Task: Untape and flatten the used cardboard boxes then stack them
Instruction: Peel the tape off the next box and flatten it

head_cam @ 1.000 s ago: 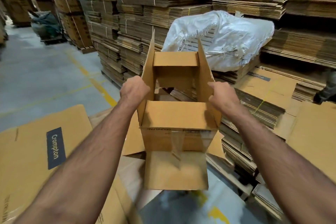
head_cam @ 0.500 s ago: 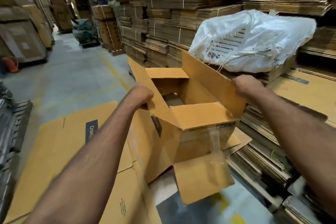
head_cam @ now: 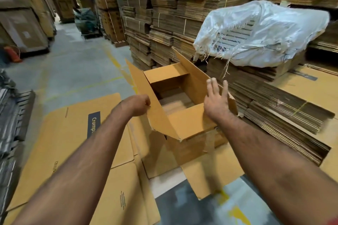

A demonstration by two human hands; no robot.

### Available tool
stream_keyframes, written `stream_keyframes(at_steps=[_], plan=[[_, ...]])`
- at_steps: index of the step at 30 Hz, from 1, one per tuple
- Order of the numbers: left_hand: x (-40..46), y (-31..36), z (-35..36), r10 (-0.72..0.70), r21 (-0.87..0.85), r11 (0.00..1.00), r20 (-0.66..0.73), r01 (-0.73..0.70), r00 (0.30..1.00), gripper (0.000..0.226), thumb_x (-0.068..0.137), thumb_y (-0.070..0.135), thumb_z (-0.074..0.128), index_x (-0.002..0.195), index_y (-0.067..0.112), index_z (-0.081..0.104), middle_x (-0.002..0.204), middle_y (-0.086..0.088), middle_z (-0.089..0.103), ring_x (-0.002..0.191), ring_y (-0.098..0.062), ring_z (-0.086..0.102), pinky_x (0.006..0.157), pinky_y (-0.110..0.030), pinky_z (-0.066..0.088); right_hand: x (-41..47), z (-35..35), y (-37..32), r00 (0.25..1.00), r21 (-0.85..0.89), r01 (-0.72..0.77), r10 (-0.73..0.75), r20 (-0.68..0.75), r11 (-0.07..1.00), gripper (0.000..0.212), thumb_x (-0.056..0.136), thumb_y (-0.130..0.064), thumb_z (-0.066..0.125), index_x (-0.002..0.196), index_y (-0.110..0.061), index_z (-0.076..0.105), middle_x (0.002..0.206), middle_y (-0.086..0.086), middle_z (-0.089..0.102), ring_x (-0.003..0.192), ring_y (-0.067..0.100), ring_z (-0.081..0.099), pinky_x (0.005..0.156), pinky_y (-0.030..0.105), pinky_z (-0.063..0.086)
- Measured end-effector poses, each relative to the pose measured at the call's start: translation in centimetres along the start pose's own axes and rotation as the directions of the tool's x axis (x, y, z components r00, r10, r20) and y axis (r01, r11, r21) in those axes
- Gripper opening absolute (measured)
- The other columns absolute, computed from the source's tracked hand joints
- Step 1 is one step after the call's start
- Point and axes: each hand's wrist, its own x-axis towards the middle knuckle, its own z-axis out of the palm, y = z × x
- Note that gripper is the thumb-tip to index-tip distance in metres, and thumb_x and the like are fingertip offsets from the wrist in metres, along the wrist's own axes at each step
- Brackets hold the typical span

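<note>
Head view shows a brown cardboard box (head_cam: 182, 115) held up in mid-frame, between the two forearms, above the flattened boxes (head_cam: 73, 142) lying on the floor at the near left. The box is open at the top, with its flaps standing up and outward, and its inside can be seen to be hollow. Its lower flaps hang open as well, and a strip of clear tape (head_cam: 210, 144) is seen clinging loosely to the near wall, so the untaping is judged to be largely done. The box has not yet been flattened: its four walls are seen to form a skewed rectangle, which suggests that the collapse has only been begun.

The left hand (head_cam: 136, 104) is closed, with its fingers curled on the edge of the left flap, which is gripped. The right hand (head_cam: 215, 100) is spread, with straight fingers laid against the inner face of the right flap; nothing is clasped by it.

What is left, by this judgement, is for the walls to be pressed together until the box lies flat, and for it to be laid on the flattened boxes at the near left. Whether more boxes wait to be handled cannot be told. Tied bundles of cardboard (head_cam: 173, 23) are stacked at the far side, and a white sack (head_cam: 265, 33) lies on a stack at the far right.
</note>
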Motion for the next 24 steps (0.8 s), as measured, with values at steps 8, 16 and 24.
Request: stream_keyframes(at_steps=[8, 16, 24], plan=[[-0.6, 0.0, 3.6, 0.403, 0.446, 0.835, -0.099, -0.321, 0.91, 0.051, 0.096, 0.026, 0.055, 0.143, 0.043, 0.041, 0.164, -0.005, 0.005, 0.15, -0.03, -0.005, 0.12, -0.052, 0.006, 1.2, -2.7, -7.1, 0.874, 0.425, 0.352, -0.456, 0.17, 0.834, 0.078, 0.09, -0.009, 0.057, 0.155, -0.031, 0.019, 0.166, 0.001, 0.007, 0.152, 0.029, -0.007, 0.119, 0.061, -0.002], [-1.2, 0.2, 3.2, 0.462, 0.463, 0.799, -0.063, -0.384, 0.885, 0.046, 0.096, 0.027, 0.056, 0.139, 0.04, 0.048, 0.151, 0.008, 0.041, 0.147, -0.024, 0.021, 0.117, -0.045, 0.02, 1.0, -2.0, -9.2, 0.855, 0.49, 0.276, -0.445, 0.268, 0.827, 0.068, 0.087, -0.02, 0.06, 0.149, -0.032, 0.033, 0.156, 0.009, 0.034, 0.146, 0.033, 0.022, 0.118, 0.062, 0.01], [-0.4, 0.0, 3.1, 0.479, 0.471, 0.793, -0.089, -0.387, 0.874, 0.034, 0.091, 0.02, 0.059, 0.122, 0.034, 0.056, 0.132, 0.007, 0.057, 0.129, -0.02, 0.045, 0.114, -0.045, 0.022, 0.2, -5.4, -8.5, 0.947, 0.403, 0.292, -0.322, 0.007, 0.867, 0.043, 0.102, -0.045, 0.034, 0.141, -0.032, 0.045, 0.144, 0.007, 0.048, 0.143, 0.034, 0.025, 0.112, 0.068, -0.012]])
